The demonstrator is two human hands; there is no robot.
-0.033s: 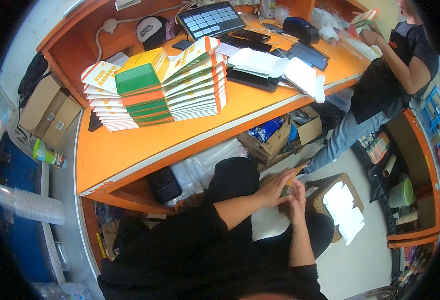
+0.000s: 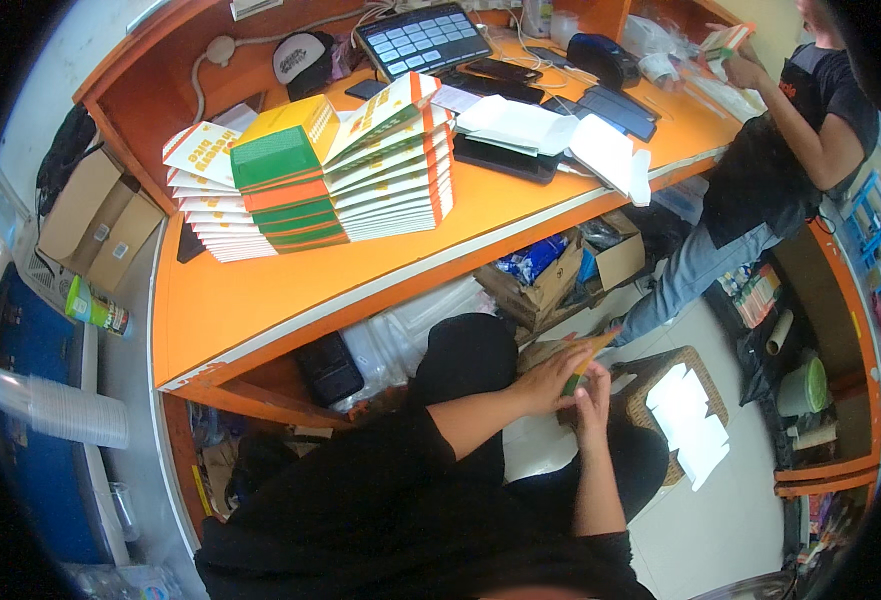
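Both my hands meet below the front edge of the orange counter (image 2: 260,300), over my lap. My left hand (image 2: 548,380) and my right hand (image 2: 592,402) together grip a flat folded carton (image 2: 592,358) in green, orange and yellow, tilted up to the right. On the counter lies a tall fanned stack of the same flat cartons (image 2: 350,185), well apart from my hands.
Another person (image 2: 790,140) stands at the right end of the counter and holds a carton (image 2: 725,42). A wicker basket (image 2: 660,370) with white sheets sits on the floor. Cardboard boxes (image 2: 545,285) are under the counter. A tablet (image 2: 425,38), phones and papers lie at the back.
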